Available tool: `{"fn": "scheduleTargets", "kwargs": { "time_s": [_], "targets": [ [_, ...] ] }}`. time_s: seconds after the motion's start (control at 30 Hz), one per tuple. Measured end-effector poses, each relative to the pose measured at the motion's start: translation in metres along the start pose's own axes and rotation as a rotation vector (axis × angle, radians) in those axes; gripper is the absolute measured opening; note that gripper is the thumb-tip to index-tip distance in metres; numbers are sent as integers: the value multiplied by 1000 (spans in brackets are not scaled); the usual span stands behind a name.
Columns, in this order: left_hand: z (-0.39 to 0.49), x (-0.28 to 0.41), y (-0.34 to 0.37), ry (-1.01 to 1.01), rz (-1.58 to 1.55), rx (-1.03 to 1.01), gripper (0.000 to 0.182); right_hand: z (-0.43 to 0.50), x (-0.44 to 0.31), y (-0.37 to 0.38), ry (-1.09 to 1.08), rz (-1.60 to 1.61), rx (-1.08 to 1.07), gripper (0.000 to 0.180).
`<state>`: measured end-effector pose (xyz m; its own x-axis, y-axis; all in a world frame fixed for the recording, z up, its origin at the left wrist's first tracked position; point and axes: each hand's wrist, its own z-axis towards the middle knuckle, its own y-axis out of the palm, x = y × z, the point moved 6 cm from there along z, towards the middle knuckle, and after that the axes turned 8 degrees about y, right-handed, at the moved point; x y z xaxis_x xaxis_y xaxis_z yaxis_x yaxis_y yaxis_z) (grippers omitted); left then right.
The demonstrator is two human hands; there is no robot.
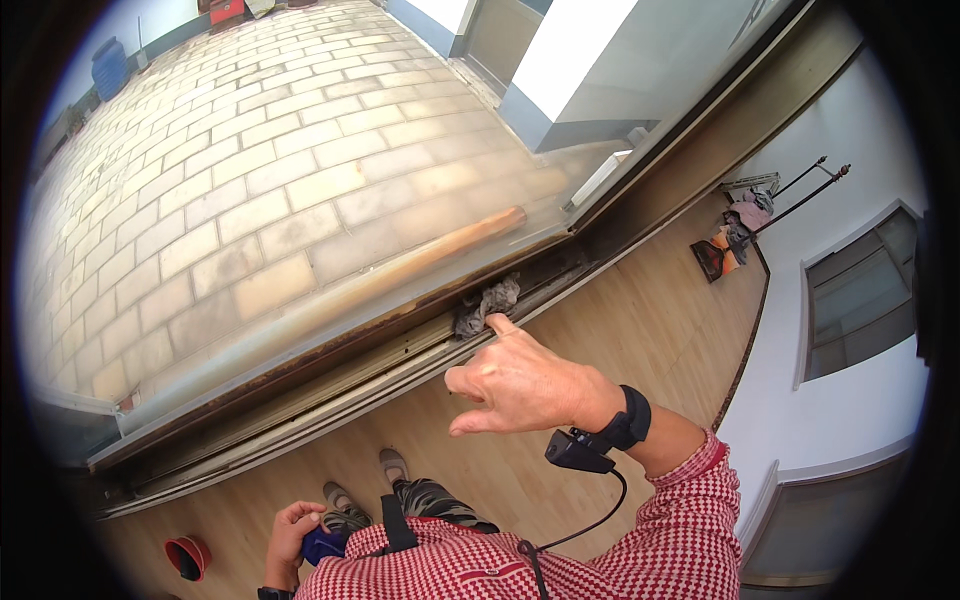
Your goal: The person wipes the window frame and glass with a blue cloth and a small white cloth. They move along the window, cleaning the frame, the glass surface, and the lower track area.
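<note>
At the sliding window's sill, my right hand (517,379) reaches out with one finger pressed against a crumpled grey rag (487,306). The thumb and another finger stand apart from the rag, holding nothing. The rag lies in the dirty track (390,349) of the window frame, beside the glass. Low on the left, close to my body, my left hand (289,529) holds a dark blue cloth (322,546), partly hidden by the fingers and my checked shirt.
A red bucket (187,556) with something dark inside stands on the wood-look floor (645,322) at lower left. A small camera device (577,451) with a cable hangs by my right wrist. By the far wall is a rack (739,225) with cloths. Outside lies a paved yard (247,172).
</note>
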<state>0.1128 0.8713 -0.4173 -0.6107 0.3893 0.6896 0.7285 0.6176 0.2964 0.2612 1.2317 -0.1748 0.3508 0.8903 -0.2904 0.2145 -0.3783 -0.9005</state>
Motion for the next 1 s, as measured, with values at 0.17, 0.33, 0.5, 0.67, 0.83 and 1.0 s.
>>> {"fn": "scheduleTargets", "kwargs": {
  "time_s": [0.17, 0.33, 0.5, 0.67, 0.83, 1.0],
  "targets": [
    [2, 11, -1, 32, 20, 0, 18, -8, 26, 2, -34, -169, 36, 35],
    [6, 19, -8, 34, 22, -5, 18, -26, 116, -16, 337, -414, -183, 29],
    [10, 31, -15, 54, 43, -57, 17, -22, 133, -16, 372, -341, -198, 33],
    [6, 33, -28, 35, 47, -52, 17, -15, 102, -15, 379, -215, -175, 34],
    [1, 33, -28, -23, 52, -39, 17, -6, 46, -15, 245, -57, -133, 33],
    [-3, 44, -14, 44, 77, -76, 17, -4, 6, -21, 85, 20, -50, 34]
  ]
}}
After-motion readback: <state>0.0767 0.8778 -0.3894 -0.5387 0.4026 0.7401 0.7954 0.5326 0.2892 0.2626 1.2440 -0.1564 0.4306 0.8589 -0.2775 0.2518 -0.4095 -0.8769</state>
